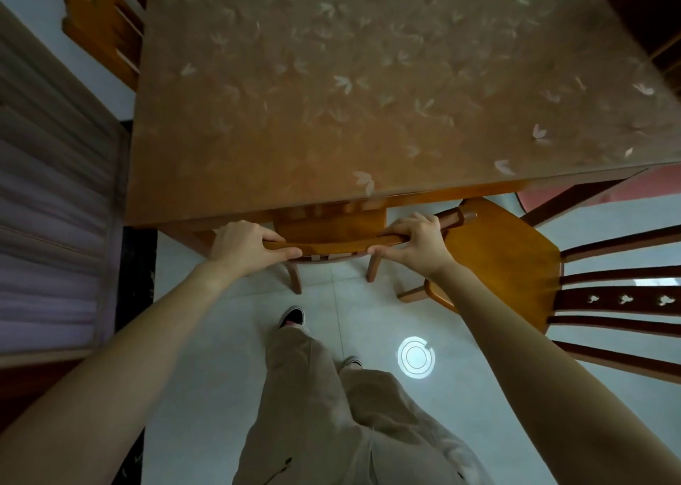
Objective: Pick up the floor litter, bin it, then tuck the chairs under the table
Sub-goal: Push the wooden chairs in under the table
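A wooden chair (331,243) stands at the near edge of the table (331,90), its seat mostly hidden beneath the tabletop. My left hand (245,243) grips the left end of its curved top rail. My right hand (416,239) grips the right end of the same rail. The table carries a brown cover with a pale leaf pattern. A second wooden chair (516,260) with a slatted back stands to the right, pulled out from the table and turned at an angle. No litter shows on the visible floor.
A third chair (103,24) sits at the table's far left side. A sofa or bed edge (55,208) runs along the left. The pale tiled floor (221,355) shows a round light reflection. My legs and shoes are below.
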Available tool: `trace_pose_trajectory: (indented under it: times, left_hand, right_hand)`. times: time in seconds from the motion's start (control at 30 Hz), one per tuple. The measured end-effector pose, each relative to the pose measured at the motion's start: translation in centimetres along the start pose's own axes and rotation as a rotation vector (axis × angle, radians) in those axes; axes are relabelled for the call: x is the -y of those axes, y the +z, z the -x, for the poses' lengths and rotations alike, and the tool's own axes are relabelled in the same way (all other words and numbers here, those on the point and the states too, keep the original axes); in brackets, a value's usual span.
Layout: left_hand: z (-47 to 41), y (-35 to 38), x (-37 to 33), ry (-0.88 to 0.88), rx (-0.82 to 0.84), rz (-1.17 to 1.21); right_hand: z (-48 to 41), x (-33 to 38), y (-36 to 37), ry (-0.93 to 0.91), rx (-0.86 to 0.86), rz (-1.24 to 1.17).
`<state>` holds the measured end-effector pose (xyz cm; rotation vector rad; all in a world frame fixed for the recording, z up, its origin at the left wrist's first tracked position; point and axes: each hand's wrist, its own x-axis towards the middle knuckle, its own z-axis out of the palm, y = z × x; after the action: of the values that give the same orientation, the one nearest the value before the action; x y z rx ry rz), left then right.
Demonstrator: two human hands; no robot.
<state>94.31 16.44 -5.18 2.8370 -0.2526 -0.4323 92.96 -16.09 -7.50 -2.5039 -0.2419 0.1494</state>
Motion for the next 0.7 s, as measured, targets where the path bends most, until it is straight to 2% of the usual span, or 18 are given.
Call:
trace_pose_trajectory:
  times: [0.17, 0.37, 0.53, 0.7]
  left_hand:
    - [0.1, -0.1, 0.9, -0.046, 0.001, 0.146]
    - [-0.4, -0.7, 0.5, -0.052, 0.04, 0.192]
    - [-0.8, -1.0, 0.7, -0.043, 0.04, 0.219]
    - [-1.3, -1.1, 1.2, -0.06, 0.032, 0.231]
  right_hand:
    - [-0.9, 0.7, 0.0, -0.038, 0.0, -0.008]
    - [-1.5, -0.1, 0.4, -0.057, -0.017, 0.058]
    - [-1.6, 0.1, 0.5, -0.092, -0.068, 0.01]
    - [-2.2, 0.2, 0.7, -0.068, -0.048, 0.005]
